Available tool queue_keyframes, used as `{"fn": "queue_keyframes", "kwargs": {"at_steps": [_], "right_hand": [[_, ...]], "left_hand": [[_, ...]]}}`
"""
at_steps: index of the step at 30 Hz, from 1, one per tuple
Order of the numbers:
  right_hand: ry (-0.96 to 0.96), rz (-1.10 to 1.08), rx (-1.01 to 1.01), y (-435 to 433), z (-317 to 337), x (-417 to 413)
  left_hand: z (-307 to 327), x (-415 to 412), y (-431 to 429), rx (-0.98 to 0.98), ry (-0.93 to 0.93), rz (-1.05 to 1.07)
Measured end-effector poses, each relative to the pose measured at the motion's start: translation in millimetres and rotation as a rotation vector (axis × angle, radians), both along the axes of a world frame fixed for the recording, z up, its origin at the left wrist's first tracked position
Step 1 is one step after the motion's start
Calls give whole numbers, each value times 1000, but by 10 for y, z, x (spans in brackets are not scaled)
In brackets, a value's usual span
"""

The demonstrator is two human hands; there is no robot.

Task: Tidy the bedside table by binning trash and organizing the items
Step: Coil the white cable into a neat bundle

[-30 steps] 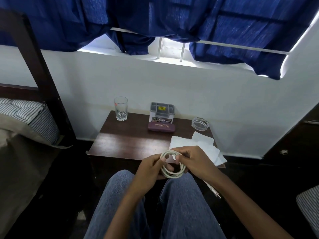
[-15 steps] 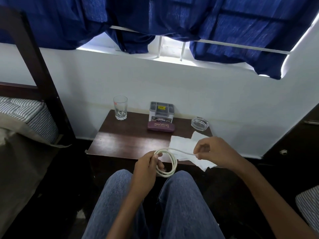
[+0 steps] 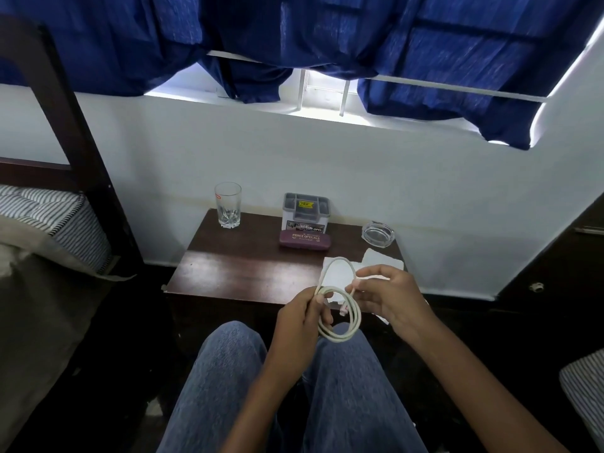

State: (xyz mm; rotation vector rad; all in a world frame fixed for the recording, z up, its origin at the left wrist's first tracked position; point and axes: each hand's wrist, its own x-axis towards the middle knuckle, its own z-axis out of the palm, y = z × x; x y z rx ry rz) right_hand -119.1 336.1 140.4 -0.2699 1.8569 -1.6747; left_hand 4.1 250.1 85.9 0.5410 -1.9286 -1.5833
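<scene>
While the person sat facing the dark wooden bench [image 3: 248, 273], both hands were raised just in front of its near edge, over the knees in blue jeans [image 3: 225, 380]. A white cable [image 3: 351, 331] was gathered into loose coils between them. The left hand [image 3: 300, 318] had its fingers [image 3: 322, 297] closed around the left side of the coils, pinching the strands together. The right hand [image 3: 389, 299] had its fingers curled partly closed, its fingertips pinching the free upper loop of the cable, which arched up over the near right part of the bench; a plug end hung inside the coil. On the bench, white tissue paper [image 3: 379, 261] lay flat at the near right corner, partly hidden by the right hand. A clear glass ashtray [image 3: 378, 233] stood at the far right corner. A maroon spectacle case [image 3: 305, 239] lay near the middle of the far edge, touching the front of a grey lidded box [image 3: 305, 212] behind it. An empty drinking glass [image 3: 228, 204] stood upright at the far left corner.
</scene>
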Motion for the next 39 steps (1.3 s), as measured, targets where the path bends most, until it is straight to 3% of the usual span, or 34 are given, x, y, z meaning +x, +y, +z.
{"fn": "queue_keyframes", "kwargs": {"at_steps": [6, 14, 16, 19, 20, 22, 24, 27, 30, 34, 39], "right_hand": [[-178, 241, 62, -33, -34, 43], [-101, 485, 188, 6, 44, -17], [62, 455, 238, -7, 70, 14], [644, 238, 212, -23, 69, 109], [799, 257, 171, -23, 96, 163], [990, 505, 202, -16, 150, 312], [1180, 779, 425, -22, 123, 460], [1483, 816, 497, -71, -26, 592], [1502, 747, 379, -91, -73, 611], [1189, 797, 267, -61, 60, 681], [899, 871, 132, -51, 145, 789]], "left_hand": [[-9, 17, -2, -68, 1, 107], [-84, 45, -120, -74, 3, 273], [-43, 56, -121, -65, 16, 290], [3, 61, -107, -16, 29, 333], [2, 62, -105, -12, 25, 350], [-32, 59, -124, -10, -2, 392], [-56, 63, -147, -10, -27, 425], [-24, 81, -132, 19, -44, 409], [-54, 78, -147, -1, -81, 428], [-132, 85, -209, -21, -131, 485], [-72, 156, -183, -40, -65, 485]]}}
